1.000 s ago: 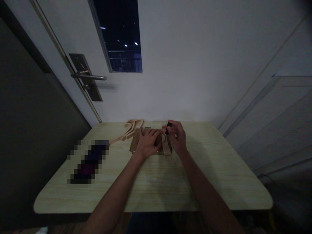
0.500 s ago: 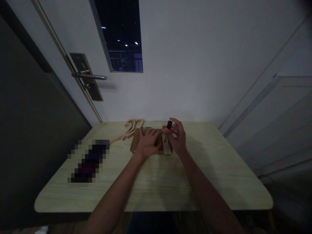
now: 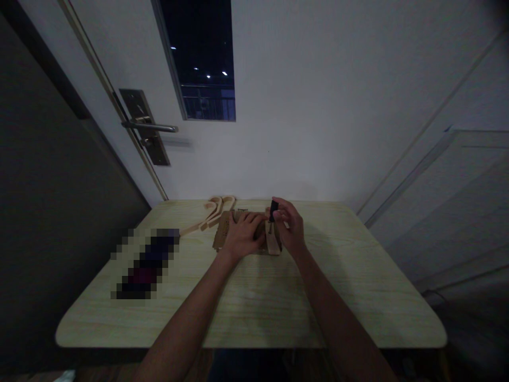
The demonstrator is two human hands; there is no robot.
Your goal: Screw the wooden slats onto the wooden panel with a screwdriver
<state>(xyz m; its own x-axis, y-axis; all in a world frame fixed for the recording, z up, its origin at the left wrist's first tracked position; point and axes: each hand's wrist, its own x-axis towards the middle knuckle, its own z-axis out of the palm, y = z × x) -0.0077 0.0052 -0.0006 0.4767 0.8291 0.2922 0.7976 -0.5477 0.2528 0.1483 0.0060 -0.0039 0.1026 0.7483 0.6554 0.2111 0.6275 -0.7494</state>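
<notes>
At the left of the counter lies a dark thing, too blurred out to make out. Just beyond its far end come the wooden hooks, lying near the left edge of the brown cardboard. My left hand lies flat over that cardboard, fingers spread wide and pointing away and to the right, with nothing that I can see gripped in it. Its fingertips reach the left side of the wooden strip; whether they press on it I cannot tell.

The strip lies across the right end of the cardboard, its long axis running away from me, the near end a little to the right. Above it I have the screwdriver steeply tilted, black handle up, shaft down toward the wood; I cannot make out just where the tip sits. My right hand is closed around that handle with thumb and fingers. The strip lies just left of this hand, between my two hands.
</notes>
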